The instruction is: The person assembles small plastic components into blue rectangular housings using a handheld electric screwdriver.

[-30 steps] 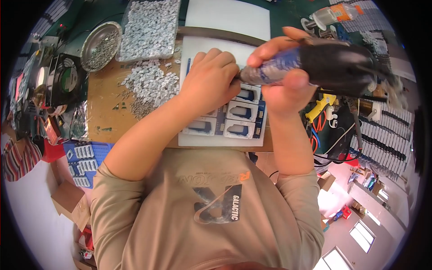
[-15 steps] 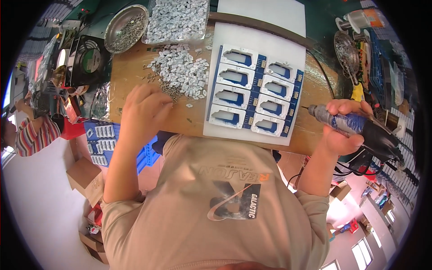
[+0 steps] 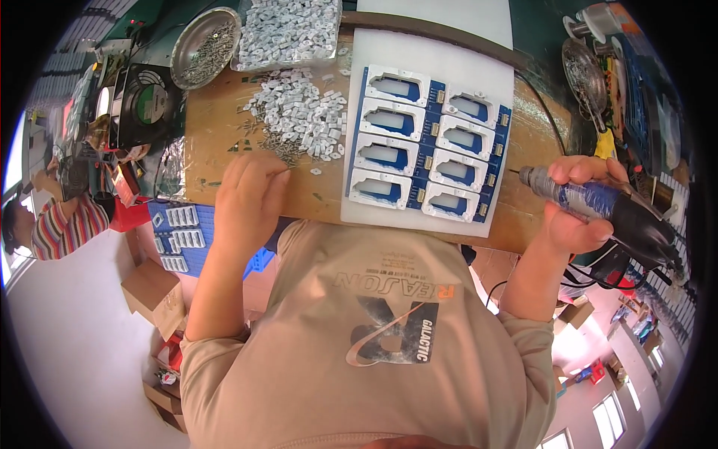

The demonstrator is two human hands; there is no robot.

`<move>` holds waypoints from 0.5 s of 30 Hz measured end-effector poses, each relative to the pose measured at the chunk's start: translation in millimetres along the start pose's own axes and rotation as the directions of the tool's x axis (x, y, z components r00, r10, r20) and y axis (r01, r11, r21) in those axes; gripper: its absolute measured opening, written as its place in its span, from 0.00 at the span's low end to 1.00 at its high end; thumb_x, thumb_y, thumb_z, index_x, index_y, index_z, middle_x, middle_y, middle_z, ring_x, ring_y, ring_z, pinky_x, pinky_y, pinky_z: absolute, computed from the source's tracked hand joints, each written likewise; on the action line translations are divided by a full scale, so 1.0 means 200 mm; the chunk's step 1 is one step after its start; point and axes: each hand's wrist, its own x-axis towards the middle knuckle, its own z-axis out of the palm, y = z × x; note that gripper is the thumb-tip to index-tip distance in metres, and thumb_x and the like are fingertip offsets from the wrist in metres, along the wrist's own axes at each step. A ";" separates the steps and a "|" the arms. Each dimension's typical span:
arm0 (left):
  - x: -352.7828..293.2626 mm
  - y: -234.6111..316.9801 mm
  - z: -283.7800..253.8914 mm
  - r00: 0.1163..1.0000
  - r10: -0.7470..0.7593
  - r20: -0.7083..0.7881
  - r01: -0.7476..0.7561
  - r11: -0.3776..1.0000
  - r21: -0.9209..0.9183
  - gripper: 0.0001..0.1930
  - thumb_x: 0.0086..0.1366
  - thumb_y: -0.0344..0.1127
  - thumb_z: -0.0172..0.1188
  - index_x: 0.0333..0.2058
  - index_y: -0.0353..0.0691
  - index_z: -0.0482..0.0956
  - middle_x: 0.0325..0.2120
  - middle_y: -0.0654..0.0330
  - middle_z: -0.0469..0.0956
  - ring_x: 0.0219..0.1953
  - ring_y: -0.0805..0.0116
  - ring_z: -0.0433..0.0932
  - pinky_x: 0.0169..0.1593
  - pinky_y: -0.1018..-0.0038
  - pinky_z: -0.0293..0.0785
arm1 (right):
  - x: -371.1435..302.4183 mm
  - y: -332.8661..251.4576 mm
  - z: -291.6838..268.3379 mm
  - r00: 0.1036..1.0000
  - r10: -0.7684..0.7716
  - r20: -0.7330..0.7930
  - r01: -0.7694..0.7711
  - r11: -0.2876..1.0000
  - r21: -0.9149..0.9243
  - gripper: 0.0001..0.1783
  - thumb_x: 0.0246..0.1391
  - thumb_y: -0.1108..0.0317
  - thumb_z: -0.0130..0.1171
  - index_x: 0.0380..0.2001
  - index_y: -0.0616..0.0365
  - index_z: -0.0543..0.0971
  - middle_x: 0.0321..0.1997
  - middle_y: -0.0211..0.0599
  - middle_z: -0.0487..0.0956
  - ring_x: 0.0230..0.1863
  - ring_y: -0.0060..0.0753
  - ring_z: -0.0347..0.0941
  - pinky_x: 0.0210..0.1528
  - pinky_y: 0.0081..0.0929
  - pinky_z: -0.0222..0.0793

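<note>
My right hand (image 3: 568, 226) is wrapped round an electric screwdriver (image 3: 591, 203) with a blue taped grip and black rear. Its thin bit points left, just off the right edge of a blue circuit board panel (image 3: 431, 116). White plastic frames (image 3: 389, 153) sit on this panel in two columns, with small pale connectors between them. My left hand (image 3: 250, 196) is closed, fingers curled, at the near end of a heap of small screws (image 3: 281, 147). Whatever its fingertips pinch is hidden. Beyond the screws lies a pile of small white plastic pieces (image 3: 303, 108).
Under the panel is a white foam sheet (image 3: 479, 229); a dark bar (image 3: 441, 34) crosses it behind. At the back left stand a metal bowl of screws (image 3: 179, 61) and a bag of white pieces (image 3: 288, 34). A fan (image 3: 146, 105) is farther left. A person in stripes (image 3: 71, 224) works beyond.
My left hand has drawn back slightly toward me from the screws, fingers still curled. The screwdriver in my right hand stays beside the panel. The whole view has shifted slightly.
</note>
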 end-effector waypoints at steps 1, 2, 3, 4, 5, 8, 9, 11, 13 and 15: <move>0.00 0.01 -0.01 0.999 -0.053 0.009 0.053 0.997 -0.064 0.04 0.61 0.27 0.66 0.35 0.39 0.83 0.38 0.56 0.81 0.42 0.53 0.79 0.47 0.61 0.75 | 0.00 0.00 0.00 1.000 0.002 -0.002 -0.002 1.000 -0.004 0.54 0.51 0.29 0.67 0.64 0.64 0.65 0.41 0.45 0.77 0.36 0.41 0.77 0.41 0.41 0.77; 0.00 0.02 -0.02 0.994 -0.105 0.021 0.106 0.986 -0.128 0.04 0.62 0.27 0.66 0.36 0.39 0.83 0.38 0.56 0.82 0.42 0.53 0.80 0.47 0.61 0.76 | 0.00 -0.01 0.00 1.000 0.009 0.004 -0.009 1.000 0.003 0.54 0.51 0.29 0.67 0.64 0.63 0.65 0.42 0.45 0.77 0.37 0.41 0.77 0.41 0.41 0.77; 0.01 0.04 -0.02 0.995 -0.101 0.024 0.104 0.986 -0.127 0.04 0.62 0.27 0.66 0.36 0.39 0.83 0.38 0.56 0.82 0.42 0.53 0.80 0.47 0.61 0.76 | 0.00 0.00 -0.01 1.000 0.013 0.008 -0.013 1.000 0.013 0.54 0.51 0.30 0.68 0.64 0.63 0.65 0.42 0.45 0.77 0.38 0.41 0.77 0.42 0.40 0.77; 0.02 0.06 -0.02 0.996 -0.083 0.043 0.088 0.987 -0.132 0.05 0.62 0.26 0.65 0.38 0.40 0.83 0.39 0.55 0.83 0.42 0.53 0.81 0.46 0.62 0.77 | 0.00 0.00 -0.01 1.000 0.012 0.004 -0.012 1.000 0.012 0.54 0.51 0.30 0.68 0.64 0.63 0.65 0.42 0.45 0.77 0.38 0.41 0.77 0.42 0.40 0.77; 0.03 0.07 -0.02 0.996 -0.064 0.062 0.073 0.988 -0.139 0.06 0.63 0.26 0.65 0.39 0.40 0.84 0.39 0.55 0.84 0.42 0.53 0.81 0.46 0.62 0.78 | 0.00 0.00 -0.01 1.000 0.003 0.019 -0.003 1.000 0.023 0.54 0.51 0.30 0.68 0.64 0.63 0.65 0.43 0.45 0.77 0.38 0.41 0.77 0.42 0.41 0.77; 0.01 0.06 0.02 0.996 -0.033 0.085 0.048 0.984 -0.171 0.08 0.62 0.25 0.66 0.41 0.41 0.84 0.41 0.55 0.84 0.42 0.53 0.82 0.46 0.62 0.78 | 0.00 0.00 -0.03 1.000 0.010 0.017 -0.010 0.999 0.049 0.54 0.50 0.30 0.68 0.64 0.62 0.66 0.43 0.44 0.78 0.38 0.41 0.77 0.43 0.41 0.77; 0.01 0.07 0.03 0.996 -0.030 0.089 0.045 0.984 -0.172 0.08 0.62 0.25 0.66 0.41 0.41 0.84 0.41 0.55 0.84 0.42 0.53 0.82 0.46 0.62 0.78 | -0.01 0.00 -0.03 1.000 0.028 0.003 -0.028 0.998 0.061 0.53 0.50 0.30 0.69 0.64 0.62 0.66 0.43 0.44 0.78 0.38 0.41 0.77 0.43 0.41 0.77; 0.01 0.08 0.05 0.998 -0.017 0.052 0.024 0.991 -0.134 0.07 0.61 0.25 0.67 0.39 0.40 0.84 0.39 0.56 0.84 0.41 0.54 0.81 0.46 0.62 0.78 | 0.00 0.00 -0.04 1.000 0.022 0.003 -0.022 0.997 0.073 0.53 0.50 0.30 0.69 0.64 0.62 0.66 0.43 0.44 0.78 0.38 0.41 0.77 0.44 0.41 0.77; 0.02 0.07 0.07 0.999 0.021 0.028 -0.017 0.993 -0.115 0.07 0.59 0.25 0.68 0.37 0.40 0.84 0.38 0.56 0.83 0.41 0.54 0.81 0.46 0.62 0.77 | -0.01 0.00 -0.04 1.000 0.015 0.004 -0.016 0.996 0.086 0.53 0.50 0.30 0.69 0.64 0.61 0.66 0.43 0.43 0.78 0.38 0.41 0.77 0.44 0.42 0.77; 0.03 0.06 0.09 0.998 0.059 0.005 -0.058 0.994 -0.097 0.07 0.58 0.25 0.68 0.36 0.40 0.83 0.37 0.57 0.83 0.40 0.54 0.81 0.45 0.63 0.77 | -0.02 0.00 -0.04 0.999 0.035 -0.017 -0.033 0.996 0.084 0.53 0.49 0.30 0.70 0.64 0.61 0.66 0.43 0.43 0.78 0.38 0.41 0.77 0.44 0.42 0.78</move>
